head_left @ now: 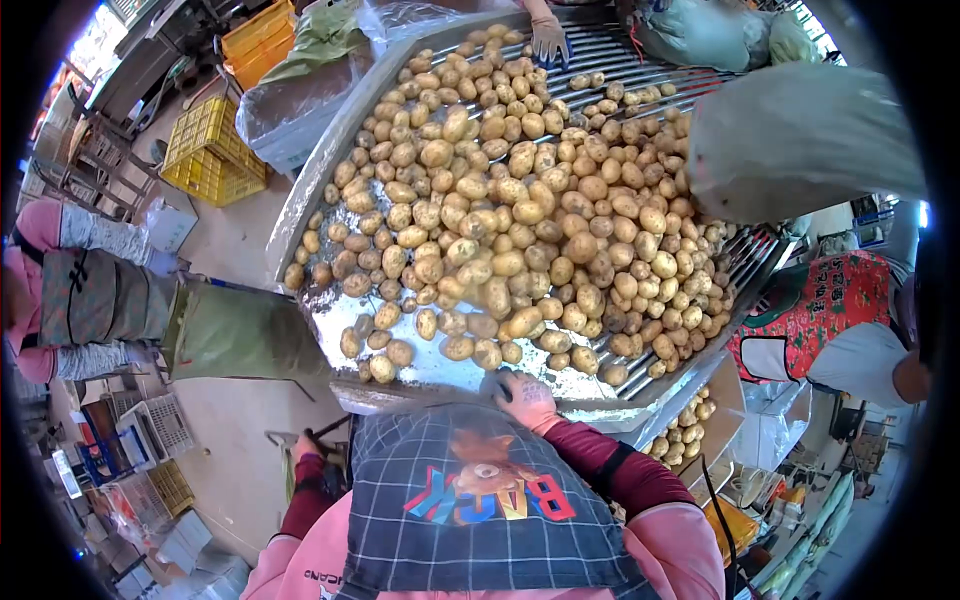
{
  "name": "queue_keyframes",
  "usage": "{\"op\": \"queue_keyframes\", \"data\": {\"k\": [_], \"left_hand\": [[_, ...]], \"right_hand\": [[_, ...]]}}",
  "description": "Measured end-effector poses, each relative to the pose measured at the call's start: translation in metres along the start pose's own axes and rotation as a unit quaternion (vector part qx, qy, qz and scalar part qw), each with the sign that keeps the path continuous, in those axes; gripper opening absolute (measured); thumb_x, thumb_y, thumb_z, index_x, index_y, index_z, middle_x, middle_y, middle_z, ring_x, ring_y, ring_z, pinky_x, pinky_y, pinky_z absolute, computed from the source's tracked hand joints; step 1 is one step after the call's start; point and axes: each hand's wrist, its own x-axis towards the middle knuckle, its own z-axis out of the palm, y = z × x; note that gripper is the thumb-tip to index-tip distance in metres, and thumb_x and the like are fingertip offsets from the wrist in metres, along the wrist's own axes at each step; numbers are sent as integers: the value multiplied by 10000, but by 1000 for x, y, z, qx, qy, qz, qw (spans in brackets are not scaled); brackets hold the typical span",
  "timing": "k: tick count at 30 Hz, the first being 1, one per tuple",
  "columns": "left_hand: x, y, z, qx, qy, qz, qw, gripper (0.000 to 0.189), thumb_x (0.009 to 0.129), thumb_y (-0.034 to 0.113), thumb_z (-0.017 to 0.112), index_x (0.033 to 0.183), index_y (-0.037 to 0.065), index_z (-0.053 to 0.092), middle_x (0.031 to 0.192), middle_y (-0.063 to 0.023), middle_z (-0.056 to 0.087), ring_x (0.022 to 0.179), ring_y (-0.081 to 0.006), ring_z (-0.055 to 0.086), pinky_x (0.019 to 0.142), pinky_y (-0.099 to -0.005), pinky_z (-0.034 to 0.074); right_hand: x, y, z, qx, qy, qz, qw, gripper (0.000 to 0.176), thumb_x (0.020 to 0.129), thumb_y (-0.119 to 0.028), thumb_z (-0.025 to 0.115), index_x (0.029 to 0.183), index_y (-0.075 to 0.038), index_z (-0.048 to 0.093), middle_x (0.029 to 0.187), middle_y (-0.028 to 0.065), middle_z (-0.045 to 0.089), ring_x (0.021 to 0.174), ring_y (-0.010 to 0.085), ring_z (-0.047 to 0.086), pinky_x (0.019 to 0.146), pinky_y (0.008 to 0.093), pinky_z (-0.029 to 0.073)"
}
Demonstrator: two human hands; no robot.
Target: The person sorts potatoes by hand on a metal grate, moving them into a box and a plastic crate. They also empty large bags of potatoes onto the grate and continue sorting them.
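- Many potatoes (530, 210) were heaped across the metal table (450, 375), packed densely toward the middle and right and scattered more thinly over the near left corner, where bare metal was shown.
- The right hand (528, 402), covered by a pale glove with grey fingertips, was placed at the near rim, just beside the closest potatoes. Its fingers were loosely bent and partly spread; no potato was seen in them. Whether the rim was gripped or merely leaned on cannot be told; the hand was perhaps put there for support.
- The left hand (304, 446) was held low, away from the pile, near a dark bar (330, 430). How far its fingers were opened, and whether the bar was grasped, cannot be told at that size.
- Another person's gloved hand (549, 42) was set at the far edge, over metal bars (610, 60). Gaps were left between these bars, possibly so that dirt could be dropped through.
- A large sack (800, 145) was hung over the right side of the heap, perhaps so that it could be emptied there; its mouth was not clearly shown.
- A green sack (245, 335) was stretched against the left edge, probably so that potatoes could be caught.
- A checked apron (400, 540) was worn, likely against dirt.
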Motion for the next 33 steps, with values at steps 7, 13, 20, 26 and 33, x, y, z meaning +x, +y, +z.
{"op": "queue_keyframes", "data": {"k": [7, 13, 20, 26, 33], "left_hand": [[23, 122, 27, 6, -31, 48, 998, 394, 894, 309, 557, 1091, 20, 739, 937, -138, 709, 684, -232, 598, 638, -383, 510], [97, 199, 6, -251, -23, -22, 967, 372, 880, 336, 626, 1087, 37, 702, 883, -113, 681, 730, -255, 614, 683, -393, 517], [195, 280, 28, -235, -152, -55, 959, 772, 833, 769, 485, 1348, 198, 553, 1289, -64, 582, 1106, -281, 553, 963, -506, 414], [168, 244, 46, -86, -241, -59, 965, 852, 808, 783, 536, 1482, 280, 397, 1422, -48, 505, 1294, -300, 477, 993, -599, 334], [-17, 116, 0, 181, 178, 478, 841, 497, 974, 333, 577, 1285, -54, 586, 1242, -243, 646, 1113, -342, 616, 1001, -418, 448]], "right_hand": [[0, 4, 1, 9, -22, -15, 1000, 445, 845, -407, 642, 1202, -142, 630, 1101, 124, 648, 1011, 330, 638, 864, 433, 526], [1, 0, -5, 21, -15, -11, 1000, 402, 835, -370, 651, 1181, -166, 633, 1125, 97, 649, 994, 308, 648, 824, 434, 544], [0, -7, -12, 37, -45, 13, 998, 389, 851, -316, 632, 1201, -145, 628, 1164, 99, 631, 1062, 302, 620, 892, 427, 518], [-2, -14, -15, 31, -14, 21, 999, 351, 862, -315, 609, 1153, -119, 634, 1124, 97, 643, 1028, 295, 631, 877, 416, 518], [-28, -17, -53, 57, 298, 29, 953, 341, 770, -175, 693, 1105, -118, 670, 1025, 111, 678, 999, 314, 634, 869, 435, 498]]}}
